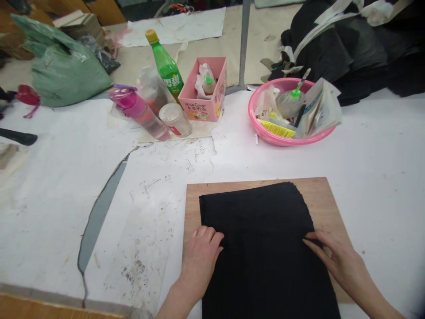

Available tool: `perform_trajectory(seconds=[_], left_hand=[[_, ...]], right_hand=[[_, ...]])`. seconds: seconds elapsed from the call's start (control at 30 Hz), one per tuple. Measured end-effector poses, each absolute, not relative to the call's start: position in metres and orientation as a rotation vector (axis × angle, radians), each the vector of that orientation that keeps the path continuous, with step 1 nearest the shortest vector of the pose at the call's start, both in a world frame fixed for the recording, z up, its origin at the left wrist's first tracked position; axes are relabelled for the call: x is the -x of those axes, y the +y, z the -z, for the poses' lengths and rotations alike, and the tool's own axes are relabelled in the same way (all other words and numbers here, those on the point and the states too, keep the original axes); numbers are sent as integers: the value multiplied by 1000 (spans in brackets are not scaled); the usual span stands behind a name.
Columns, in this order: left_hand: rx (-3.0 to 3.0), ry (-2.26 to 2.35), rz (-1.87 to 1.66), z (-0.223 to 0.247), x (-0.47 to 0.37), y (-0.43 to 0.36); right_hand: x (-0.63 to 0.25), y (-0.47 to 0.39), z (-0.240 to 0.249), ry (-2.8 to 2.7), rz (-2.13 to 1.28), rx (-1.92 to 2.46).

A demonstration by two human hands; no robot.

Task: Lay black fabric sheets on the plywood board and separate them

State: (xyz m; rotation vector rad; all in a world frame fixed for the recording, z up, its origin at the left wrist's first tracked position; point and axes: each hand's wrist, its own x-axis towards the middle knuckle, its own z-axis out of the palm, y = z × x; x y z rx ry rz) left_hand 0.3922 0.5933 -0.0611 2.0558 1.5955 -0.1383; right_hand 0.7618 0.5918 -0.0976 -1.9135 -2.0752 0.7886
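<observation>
White paper [381,186] covers most of the table [102,217], and some grey shows at the left where the paper is split. Far back on the right is a big heap of dark cloth [358,53]. A flat wooden board [320,204] lies on the paper, near the person. On top of the board lies a black cloth [262,248], and its near end runs out of view. Back on the left sits a puffy green bag [69,73]. Past the board stands a round pink tub [285,141] with papers [323,110] and a cup [288,106] in it. The left hand [201,261] has bent fingers on the left side of the black cloth; I cannot tell if it is gripping. The right hand [335,257] pinches the right edge of the black cloth between thumb and finger. Left of the tub is a pink box [201,108]. Just beside the box stand a green bottle [166,66] with a yellow cap, a pink water bottle [142,113] and a small clear jar [175,119].
</observation>
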Motion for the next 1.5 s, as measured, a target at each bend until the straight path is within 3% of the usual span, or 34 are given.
perform_trajectory(seconds=[0.27,0.57,0.93,1.2,1.37,1.5], left_hand=[[-2092,1591,193,53,-403,593],[-2256,1432,-165,65,-489,594],[-2368,1321,-222,76,-540,611],[-2333,1400,-126,76,-498,602],[-2062,1663,67,59,-432,583],[-1661,1755,-52,56,-393,572]], right_hand=[[-766,588,104,-2076,-796,1919],[-766,583,101,-1981,-868,1890],[-788,566,132,-1882,-840,1798],[-780,573,122,-1864,-841,1920],[-778,574,122,-1894,-819,1980],[-774,574,123,-1916,-763,2016]])
